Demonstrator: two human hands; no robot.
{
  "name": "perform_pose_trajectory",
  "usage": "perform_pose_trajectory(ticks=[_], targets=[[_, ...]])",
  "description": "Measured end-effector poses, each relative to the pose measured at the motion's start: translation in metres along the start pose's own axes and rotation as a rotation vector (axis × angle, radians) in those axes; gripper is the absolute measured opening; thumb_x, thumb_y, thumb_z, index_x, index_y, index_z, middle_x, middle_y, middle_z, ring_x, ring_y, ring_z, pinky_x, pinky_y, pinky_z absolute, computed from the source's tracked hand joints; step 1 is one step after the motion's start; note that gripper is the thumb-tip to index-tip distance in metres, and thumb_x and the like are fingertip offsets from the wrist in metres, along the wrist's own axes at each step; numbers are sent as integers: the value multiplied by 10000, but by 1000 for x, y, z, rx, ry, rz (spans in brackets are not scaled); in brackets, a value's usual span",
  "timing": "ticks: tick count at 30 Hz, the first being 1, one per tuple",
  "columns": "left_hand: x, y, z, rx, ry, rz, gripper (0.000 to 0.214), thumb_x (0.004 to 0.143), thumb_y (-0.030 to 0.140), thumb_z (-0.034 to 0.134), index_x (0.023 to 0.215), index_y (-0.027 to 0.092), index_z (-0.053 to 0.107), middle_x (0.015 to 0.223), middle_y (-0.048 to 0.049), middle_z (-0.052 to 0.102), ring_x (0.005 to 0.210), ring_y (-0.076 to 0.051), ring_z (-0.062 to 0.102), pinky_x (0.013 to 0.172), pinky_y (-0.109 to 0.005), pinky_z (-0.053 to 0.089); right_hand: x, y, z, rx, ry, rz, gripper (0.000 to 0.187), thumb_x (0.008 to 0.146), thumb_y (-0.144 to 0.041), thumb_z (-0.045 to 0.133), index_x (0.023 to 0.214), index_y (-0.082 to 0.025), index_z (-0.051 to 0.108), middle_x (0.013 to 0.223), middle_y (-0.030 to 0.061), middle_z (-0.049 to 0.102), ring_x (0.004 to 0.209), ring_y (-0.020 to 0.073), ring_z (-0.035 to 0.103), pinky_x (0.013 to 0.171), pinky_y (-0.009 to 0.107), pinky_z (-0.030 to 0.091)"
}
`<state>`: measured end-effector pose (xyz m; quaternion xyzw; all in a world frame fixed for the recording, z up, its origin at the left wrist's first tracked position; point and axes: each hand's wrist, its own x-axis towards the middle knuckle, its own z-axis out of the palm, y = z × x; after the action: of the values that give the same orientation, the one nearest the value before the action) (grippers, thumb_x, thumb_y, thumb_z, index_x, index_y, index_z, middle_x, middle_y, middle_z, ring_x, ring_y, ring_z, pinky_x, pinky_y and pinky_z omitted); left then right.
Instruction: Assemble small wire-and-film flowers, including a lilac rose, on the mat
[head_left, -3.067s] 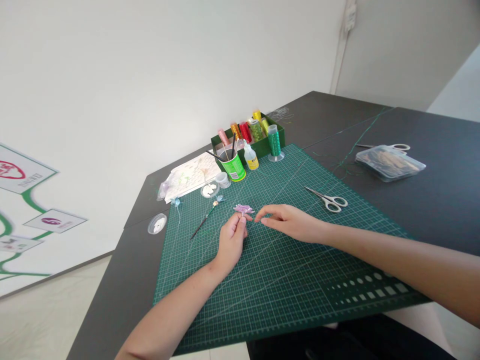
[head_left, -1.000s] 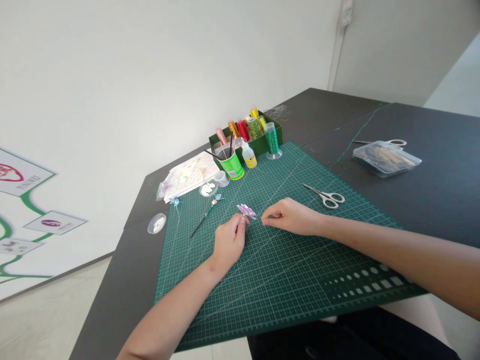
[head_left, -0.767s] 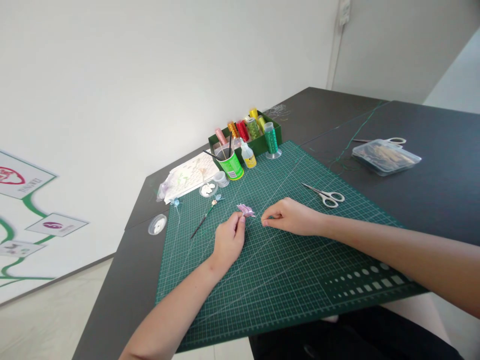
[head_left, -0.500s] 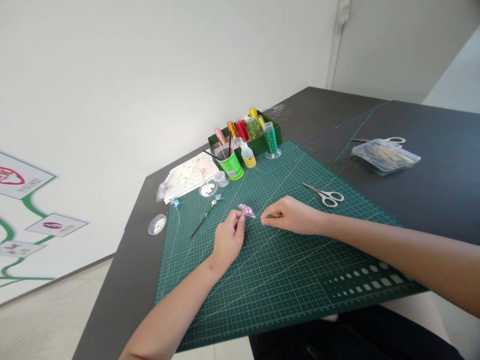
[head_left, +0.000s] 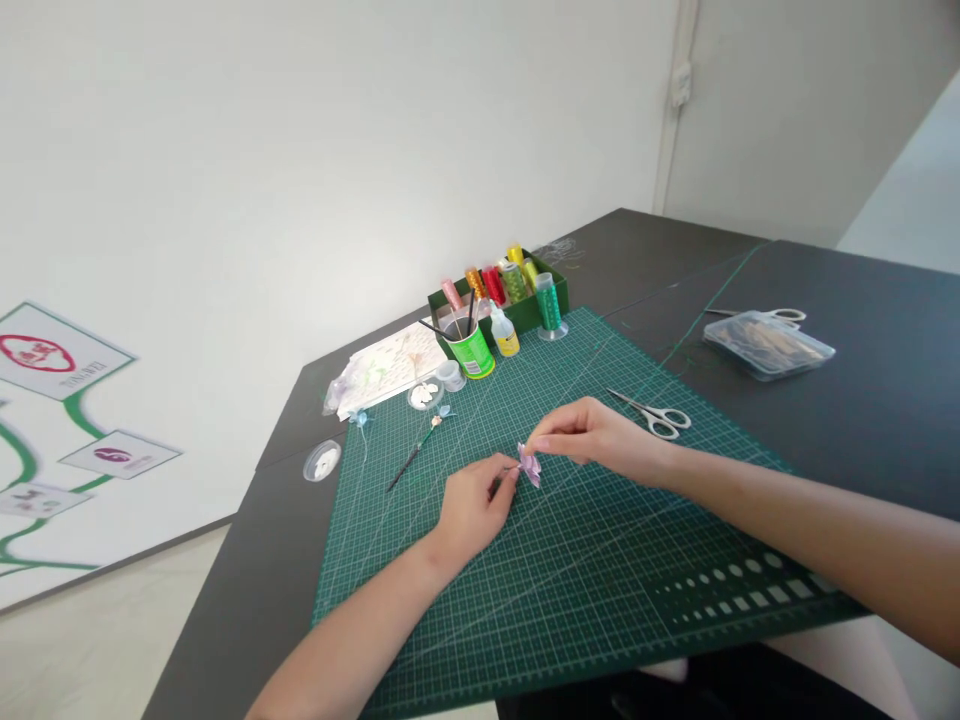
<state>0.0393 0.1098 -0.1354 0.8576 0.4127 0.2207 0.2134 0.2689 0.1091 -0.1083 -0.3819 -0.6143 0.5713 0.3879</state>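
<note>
A small pale purple flower (head_left: 529, 466) is held over the green cutting mat (head_left: 585, 560), its petals turned to the right. My left hand (head_left: 478, 503) pinches it from behind, at a thin stem between thumb and fingertips. From the other side my right hand (head_left: 581, 434) reaches in with thumb and forefinger pressed together, their tips touching the upper petals. Whatever is between those tips is too small to make out. Scissors with white handles (head_left: 660, 418) lie on the mat beyond my right wrist. Left of my hands lies a dark thin stick (head_left: 405, 468) with a small blue flower (head_left: 445, 411) near its far end.
A green box of thread spools (head_left: 529, 318) stands at the back, with a green can of tools (head_left: 474, 352), a glue bottle (head_left: 505, 332) and a teal spool (head_left: 550, 305) before it. Small dishes (head_left: 322, 461) sit left. A clear plastic case (head_left: 769, 345) lies right.
My left hand has moved right with the flower and turned it. My right hand's pinched fingers, apart from the flower before, now touch its petals. The camera view has tilted slightly upward.
</note>
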Motion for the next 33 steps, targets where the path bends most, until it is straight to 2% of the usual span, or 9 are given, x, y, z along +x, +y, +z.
perform_pose_trajectory(ticks=[3, 7, 12, 18, 21, 25, 30, 33], targets=[[-5, 3, 2, 45, 29, 135, 209, 1013, 219, 520, 972, 217, 725, 903, -16, 784, 770, -165, 710, 743, -277, 533, 1, 4, -2, 43, 79, 8, 441, 816, -544, 715, 954, -142, 832, 558, -22, 540, 518, 93, 303, 482, 273, 188], [-9, 6, 4, 142, 38, 257, 230, 1031, 248, 505, 994, 202, 727, 874, -37, 787, 768, -184, 724, 736, -302, 549, 4, 9, -3, 6, 134, 31, 455, 821, -525, 699, 1017, -140, 842, 496, -48, 456, 513, 97, 286, 484, 280, 187], [-9, 7, 4, 176, 46, 351, 243, 1040, 246, 503, 994, 192, 736, 824, -39, 781, 708, -171, 722, 701, -287, 549, 7, 17, -3, -72, 177, 28, 482, 827, -528, 672, 1064, -145, 843, 569, -19, 535, 563, 116, 370, 526, 285, 272], [-10, 6, 4, 167, 93, 374, 232, 1042, 239, 502, 985, 182, 719, 815, -40, 787, 674, -164, 721, 665, -277, 542, 13, 29, -7, -202, 185, 30, 408, 835, -511, 684, 960, -165, 860, 655, 18, 663, 654, 158, 539, 636, 303, 400], [-11, 5, 4, 132, 94, 354, 235, 1049, 236, 479, 986, 187, 700, 814, -37, 788, 675, -157, 726, 667, -273, 549, 14, 33, -10, -274, 124, 13, 370, 865, -492, 673, 925, -178, 861, 738, 38, 747, 729, 187, 624, 700, 314, 452], [-12, 3, 4, 44, 140, 241, 211, 1050, 236, 471, 1025, 192, 675, 809, -31, 789, 669, -140, 733, 674, -248, 555, 15, 38, -12, -357, 32, -4, 328, 901, -423, 648, 970, -180, 858, 853, 56, 804, 794, 207, 676, 729, 317, 476], [-9, 0, 4, -17, 216, 52, 153, 1044, 255, 487, 993, 197, 619, 825, -15, 790, 565, -110, 672, 581, -223, 500, 14, 38, -10, -445, -41, 15, 272, 890, -381, 671, 869, -181, 855, 745, 34, 768, 676, 173, 625, 643, 295, 426], [-7, -2, 4, -22, 228, -19, 131, 1040, 256, 487, 1013, 201, 603, 818, -1, 786, 559, -109, 664, 568, -217, 483, 11, 34, -7, -399, -134, 16, 290, 880, -409, 686, 852, -172, 850, 724, 38, 754, 655, 166, 615, 630, 286, 429]])
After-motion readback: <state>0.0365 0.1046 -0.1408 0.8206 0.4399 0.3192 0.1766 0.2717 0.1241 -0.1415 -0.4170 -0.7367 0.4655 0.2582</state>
